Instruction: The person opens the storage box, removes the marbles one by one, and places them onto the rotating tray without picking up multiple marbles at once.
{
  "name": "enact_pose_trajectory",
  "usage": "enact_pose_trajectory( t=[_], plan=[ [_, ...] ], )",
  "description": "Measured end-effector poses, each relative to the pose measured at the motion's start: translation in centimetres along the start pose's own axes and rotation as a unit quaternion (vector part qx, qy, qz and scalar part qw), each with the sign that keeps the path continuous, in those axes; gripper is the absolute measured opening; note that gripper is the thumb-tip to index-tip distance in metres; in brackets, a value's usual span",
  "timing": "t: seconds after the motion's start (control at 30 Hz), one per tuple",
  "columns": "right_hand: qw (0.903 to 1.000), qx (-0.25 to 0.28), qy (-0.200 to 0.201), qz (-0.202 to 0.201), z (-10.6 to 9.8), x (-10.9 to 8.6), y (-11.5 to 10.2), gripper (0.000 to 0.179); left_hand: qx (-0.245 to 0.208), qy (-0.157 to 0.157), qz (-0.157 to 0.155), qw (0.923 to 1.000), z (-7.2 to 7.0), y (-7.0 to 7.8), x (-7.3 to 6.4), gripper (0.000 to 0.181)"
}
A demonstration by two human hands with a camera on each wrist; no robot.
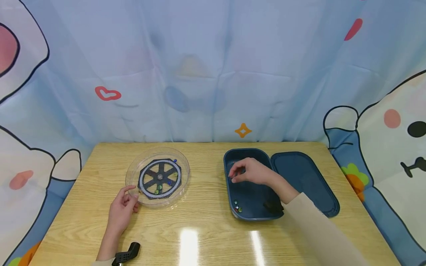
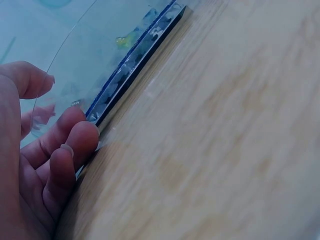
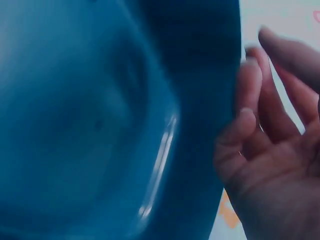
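Note:
My left hand [image 1: 121, 210] grips the near-left rim of a clear round dish [image 1: 184, 184], thumb and fingers on either side of its thin wall in the left wrist view. Inside the dish lies a dark wheel-shaped piece with a pale ring [image 1: 141, 177]. Blue marbles [image 1: 170, 182] and green marbles [image 1: 160, 187] sit among its spokes and edge. Over the far-left part of a navy box [image 1: 247, 192] hovers my right hand [image 1: 251, 170], fingers loosely bent and nothing visible between them. Several small marbles [image 1: 240, 210] rest in the box's near-left corner.
A navy lid [image 1: 307, 181] lies right of the box, against its side. Something black [image 1: 273, 207], its kind unclear, is in the box's near-right corner. The wooden table [image 1: 203, 207] ends at a printed curtain [image 1: 199, 74]. A black strap device [image 1: 128, 253] is on my left wrist.

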State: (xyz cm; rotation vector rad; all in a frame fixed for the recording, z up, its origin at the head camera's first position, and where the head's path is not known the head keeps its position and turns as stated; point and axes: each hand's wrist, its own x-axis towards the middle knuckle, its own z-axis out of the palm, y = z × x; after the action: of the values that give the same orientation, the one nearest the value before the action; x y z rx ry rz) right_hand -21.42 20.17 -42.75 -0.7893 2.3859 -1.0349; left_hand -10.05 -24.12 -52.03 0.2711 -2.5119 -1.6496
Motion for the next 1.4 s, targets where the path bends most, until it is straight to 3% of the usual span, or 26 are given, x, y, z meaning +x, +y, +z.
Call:
enact_pose_trajectory(
  t=[0.23,0.5,0.93,1.4],
  plan=[
    [0.9891,0.043,-0.141,-0.002,0.3,-0.7,1.5,0.018,-0.012,-0.001,-0.006,0.9999,0.0,0.0,-0.1,0.034],
    [0.979,0.029,-0.198,0.036,1.4,-0.3,1.8,0.025,-0.019,-0.001,-0.007,0.9998,0.1,-0.2,-0.1,0.034],
    [0.9815,-0.041,-0.177,0.059,2.3,0.1,1.8,0.016,-0.023,0.003,0.012,0.9997,0.1,0.1,-0.2,0.031],
    [0.9871,-0.027,-0.152,0.042,0.8,-0.2,2.2,0.011,-0.028,0.006,0.015,0.9995,0.0,-0.1,-0.2,0.031]
  ],
)
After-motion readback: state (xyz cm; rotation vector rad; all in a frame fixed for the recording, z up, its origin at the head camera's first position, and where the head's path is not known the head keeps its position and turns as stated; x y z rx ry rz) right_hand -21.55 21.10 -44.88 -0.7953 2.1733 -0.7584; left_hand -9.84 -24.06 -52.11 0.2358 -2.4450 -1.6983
